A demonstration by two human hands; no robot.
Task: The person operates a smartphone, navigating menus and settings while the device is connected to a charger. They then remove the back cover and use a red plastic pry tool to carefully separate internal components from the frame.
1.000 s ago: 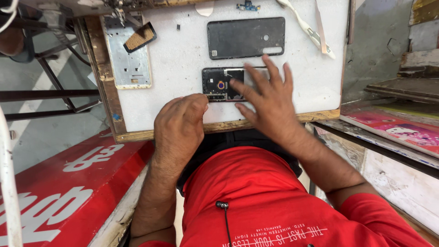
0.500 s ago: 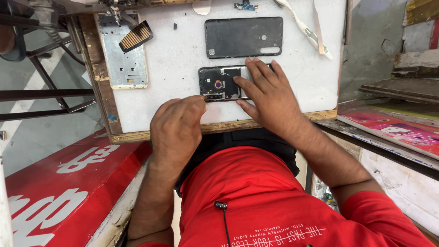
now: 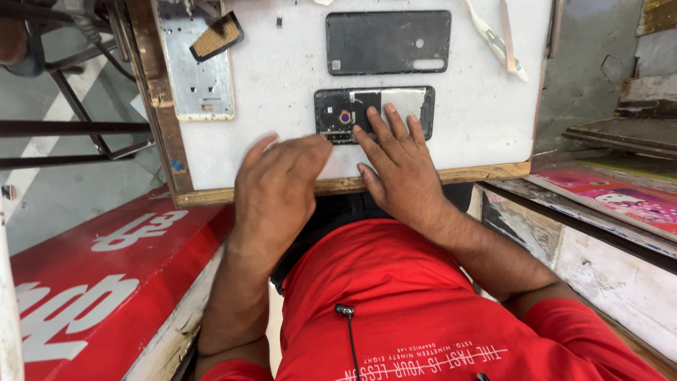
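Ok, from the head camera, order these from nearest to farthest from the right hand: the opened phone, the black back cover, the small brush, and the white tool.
1. Opened phone: under the fingers of the right hand.
2. Black back cover: just beyond the phone.
3. White tool: far right of the board.
4. Small brush: far left, on the metal plate.

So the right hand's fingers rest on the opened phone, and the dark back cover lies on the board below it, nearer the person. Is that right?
Not quite. The head view shows the right hand with its fingers on the opened phone, but the dark back cover lies above it on the white board, farther from the person, not nearer.
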